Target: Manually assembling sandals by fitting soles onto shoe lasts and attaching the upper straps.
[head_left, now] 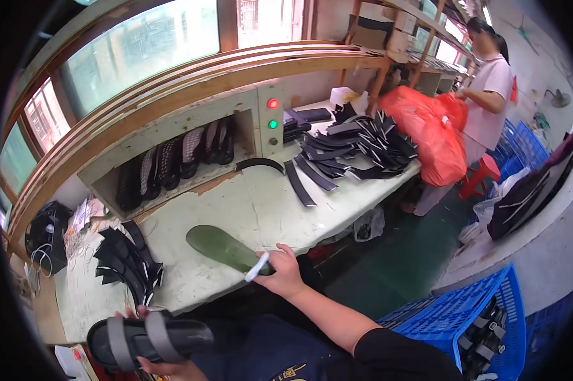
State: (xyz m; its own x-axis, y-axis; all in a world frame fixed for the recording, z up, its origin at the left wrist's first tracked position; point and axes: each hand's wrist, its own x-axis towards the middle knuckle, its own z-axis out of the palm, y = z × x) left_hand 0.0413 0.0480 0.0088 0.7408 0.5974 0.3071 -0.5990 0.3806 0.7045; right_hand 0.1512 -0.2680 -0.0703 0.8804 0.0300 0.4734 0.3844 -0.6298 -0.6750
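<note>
My left hand (172,369) is wrapped round a black sandal (194,335) at the lower left, its fingers showing on both sides. Two wide grey straps (157,329) cross the sandal. In front of me, my right hand (285,276) grips the near end of a flat green foot-shaped plate (220,246). A white strip-like piece (257,267) stands across that end, beside my thumb and fingers. The plate's rounded far end points left over the pale worktable (172,270).
Black strips lie in a small pile (129,260) at left and a large heap (363,143) at far right. A box-like machine (261,120) holds a row of dark footwear. A blue crate (451,317) stands at lower right. Beyond, a person (490,89) handles red bags (436,140).
</note>
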